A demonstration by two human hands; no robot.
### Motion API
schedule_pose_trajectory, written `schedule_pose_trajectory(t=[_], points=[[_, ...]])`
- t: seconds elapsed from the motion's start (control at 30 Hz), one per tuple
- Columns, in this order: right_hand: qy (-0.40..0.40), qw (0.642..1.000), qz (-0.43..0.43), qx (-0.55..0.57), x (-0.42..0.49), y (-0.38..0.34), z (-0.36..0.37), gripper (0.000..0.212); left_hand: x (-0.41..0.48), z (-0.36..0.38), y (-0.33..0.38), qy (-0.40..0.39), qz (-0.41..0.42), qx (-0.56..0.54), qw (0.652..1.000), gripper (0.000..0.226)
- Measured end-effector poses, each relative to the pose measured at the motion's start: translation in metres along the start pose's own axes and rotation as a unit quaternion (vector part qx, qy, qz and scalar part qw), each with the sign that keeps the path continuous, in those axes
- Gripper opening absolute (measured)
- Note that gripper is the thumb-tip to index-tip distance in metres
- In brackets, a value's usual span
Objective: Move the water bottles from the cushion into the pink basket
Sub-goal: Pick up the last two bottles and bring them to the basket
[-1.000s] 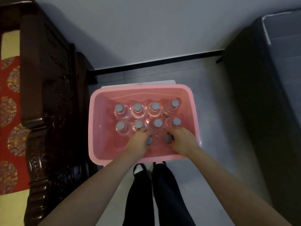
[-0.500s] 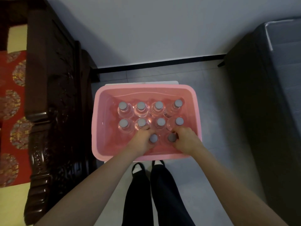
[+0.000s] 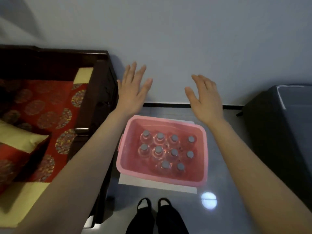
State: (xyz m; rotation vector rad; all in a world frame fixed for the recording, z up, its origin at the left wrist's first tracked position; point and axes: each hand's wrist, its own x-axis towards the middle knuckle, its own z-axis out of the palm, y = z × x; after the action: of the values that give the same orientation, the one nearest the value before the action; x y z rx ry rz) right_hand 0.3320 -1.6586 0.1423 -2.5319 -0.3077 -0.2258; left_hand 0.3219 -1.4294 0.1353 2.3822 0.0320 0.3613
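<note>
The pink basket (image 3: 204,149) stands on a white sheet on the floor in front of my feet. Several clear water bottles (image 3: 158,150) with grey caps stand upright inside it in rows. My left hand (image 3: 132,92) is raised above the basket's far left corner, fingers spread, holding nothing. My right hand (image 3: 205,97) is raised above the far right corner, also spread and holding nothing. The red patterned cushion (image 3: 42,105) lies on the dark wooden seat at the left; no bottles show on the part in view.
A dark carved wooden seat frame (image 3: 99,92) borders the basket's left side. A yellow and red pillow (image 3: 20,141) lies at the lower left. A dark grey box-like object (image 3: 287,132) stands at the right. A pale wall with a black skirting line is behind.
Both hands let go of the two nearest bottles and rose out of the basket, fingers spread. The view lifted and shifted, showing more of the seat at left.
</note>
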Motion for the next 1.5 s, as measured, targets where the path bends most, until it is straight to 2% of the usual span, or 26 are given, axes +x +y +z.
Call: schedule_pose_trajectory(t=[0.13,0.3,0.47,0.63,0.77,0.87,1.03,1.27,1.5], points=[[0.038,0.998,-0.043,0.016,0.021,-0.040,-0.014,0.053,-0.005,-0.057,0.000,0.060,-0.009,0.023,0.998,0.059],[-0.006,0.985,-0.151,0.089,0.030,-0.146,0.000,0.054,-0.070,-0.186,-0.034,0.195,-0.072,0.057,0.977,0.060],[-0.072,0.950,-0.261,0.154,0.008,-0.272,0.043,0.058,-0.186,-0.322,-0.090,0.333,-0.183,0.090,0.921,0.059],[-0.110,0.919,-0.342,0.161,-0.043,-0.391,0.100,0.060,-0.319,-0.422,-0.135,0.389,-0.258,0.150,0.872,0.057],[-0.138,0.895,-0.392,0.160,-0.105,-0.489,0.155,0.061,-0.424,-0.498,-0.172,0.411,-0.308,0.186,0.837,0.056],[-0.139,0.887,-0.414,0.150,-0.136,-0.547,0.190,0.063,-0.476,-0.539,-0.195,0.419,-0.327,0.210,0.821,0.055],[-0.162,0.874,-0.440,0.127,-0.188,-0.635,0.243,0.061,-0.537,-0.595,-0.246,0.402,-0.409,0.240,0.783,0.056],[-0.189,0.867,-0.447,0.111,-0.199,-0.726,0.317,0.062,-0.560,-0.649,-0.334,0.374,-0.431,0.222,0.791,0.054],[-0.206,0.886,-0.396,0.126,-0.175,-0.825,0.416,0.071,-0.532,-0.737,-0.445,0.354,-0.430,0.204,0.805,0.053]])
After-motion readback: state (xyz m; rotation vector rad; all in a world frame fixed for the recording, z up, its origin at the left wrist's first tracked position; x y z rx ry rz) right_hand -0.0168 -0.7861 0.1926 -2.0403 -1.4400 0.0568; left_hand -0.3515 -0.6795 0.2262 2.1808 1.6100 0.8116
